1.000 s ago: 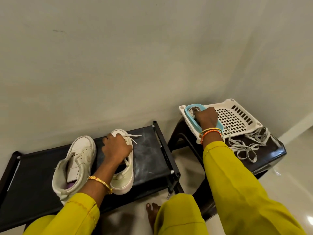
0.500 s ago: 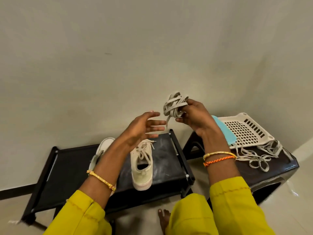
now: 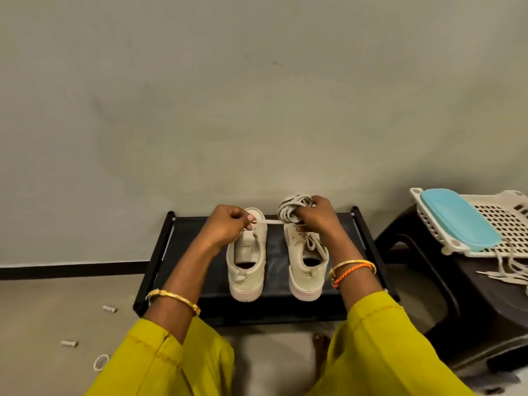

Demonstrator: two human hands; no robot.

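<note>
Nearest the camera, two yellow sleeves [image 3: 160, 364] were noted, with a bare foot [image 3: 321, 350] on the floor between them. Two small tubes [image 3: 110, 309] and a white ring [image 3: 101, 362] were recorded on the floor to the left. A gold bangle [image 3: 174, 300] was seen on the left wrist, and gold and orange bands [image 3: 353, 270] on the right.

Beyond the wrists, a pair of pale shoes [image 3: 247, 252] was found standing side by side on a low black rack [image 3: 363, 232], heels toward the person. The right-hand shoe was laced, the other was not.

The left hand [image 3: 228, 227] was held over the toe of the unlaced shoe, its fingers curled in. A flat lace end [image 3: 270, 222] was pinched between thumb and forefinger. The right hand [image 3: 317, 221] was held above the front of the laced shoe and closed round a bundle of laces [image 3: 291, 208], whose loops stood out above the knuckles. The lace end was drawn taut between the two hands, clear of both shoes.

To the right, a dark stool [image 3: 457, 295] was observed. It bore a white basket [image 3: 508, 224] with a blue lid [image 3: 460, 221] and some loose laces [image 3: 508, 270] (partly cut off by the frame edge). A plain grey wall [image 3: 257, 95] stood behind everything.
</note>
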